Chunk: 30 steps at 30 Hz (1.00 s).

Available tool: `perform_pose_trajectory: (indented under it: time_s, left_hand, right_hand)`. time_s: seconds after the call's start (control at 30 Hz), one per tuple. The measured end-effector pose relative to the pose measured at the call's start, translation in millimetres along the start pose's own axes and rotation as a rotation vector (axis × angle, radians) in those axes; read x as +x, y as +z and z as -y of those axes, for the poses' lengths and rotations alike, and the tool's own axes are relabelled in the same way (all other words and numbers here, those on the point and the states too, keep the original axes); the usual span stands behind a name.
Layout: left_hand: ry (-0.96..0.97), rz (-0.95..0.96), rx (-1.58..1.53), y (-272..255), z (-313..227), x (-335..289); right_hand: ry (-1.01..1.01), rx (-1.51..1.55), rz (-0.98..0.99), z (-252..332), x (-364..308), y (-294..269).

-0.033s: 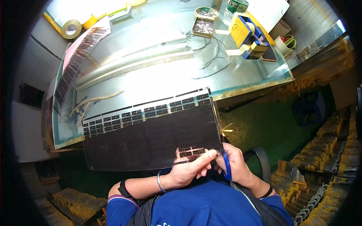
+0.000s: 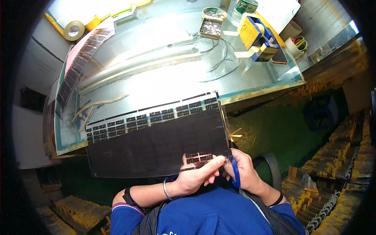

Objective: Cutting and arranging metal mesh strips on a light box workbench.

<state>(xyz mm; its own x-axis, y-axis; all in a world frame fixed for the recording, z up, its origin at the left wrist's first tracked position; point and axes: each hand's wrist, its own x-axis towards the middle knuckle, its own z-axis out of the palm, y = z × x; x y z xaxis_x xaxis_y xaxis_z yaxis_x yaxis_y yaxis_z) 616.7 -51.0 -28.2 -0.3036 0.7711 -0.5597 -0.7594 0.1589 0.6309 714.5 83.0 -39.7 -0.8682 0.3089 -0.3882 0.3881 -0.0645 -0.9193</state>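
Observation:
A large dark film sheet [image 2: 156,141] with rows of fine printed circuit-like patterns hangs over the near edge of the glass-topped light table [image 2: 266,91]. My left hand [image 2: 199,175] pinches its lower right corner between thumb and fingers. Through the film, part of that hand shows. Close beside it on the right, my right hand [image 2: 247,172] is closed around the blue handles of a pair of scissors [image 2: 236,172]. The blades lie along the sheet's right edge and are mostly hidden, so I cannot tell whether they touch the film.
On the table stand a yellow-and-blue tape dispenser [image 2: 252,35], small tins [image 2: 211,28] of bits and a bottle [image 2: 238,17]. Tape rolls [image 2: 74,30] and a patterned film strip [image 2: 84,51] lie at left. Racks of yellow-edged pieces [image 2: 329,160] flank the right side.

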Motion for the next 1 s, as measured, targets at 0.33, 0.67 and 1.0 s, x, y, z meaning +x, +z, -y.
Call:
perform_pose_trajectory:
  time_s: [0.33, 0.67, 1.0]
  left_hand:
    - [-0.004, -0.011, 0.031, 1.0, 1.9, 0.5]
    - [0.135, -0.079, -0.047, -6.3, -24.9, 2.5]
    - [0.013, 0.08, 0.167, -5.7, -13.7, -9.9]
  right_hand:
    - [-0.016, -0.027, -0.024, -2.4, 0.5, 1.6]
    - [0.146, -0.056, 0.016, 9.5, -9.4, 2.9]
    - [-0.518, -0.078, -0.505, 16.7, 20.7, -19.2]
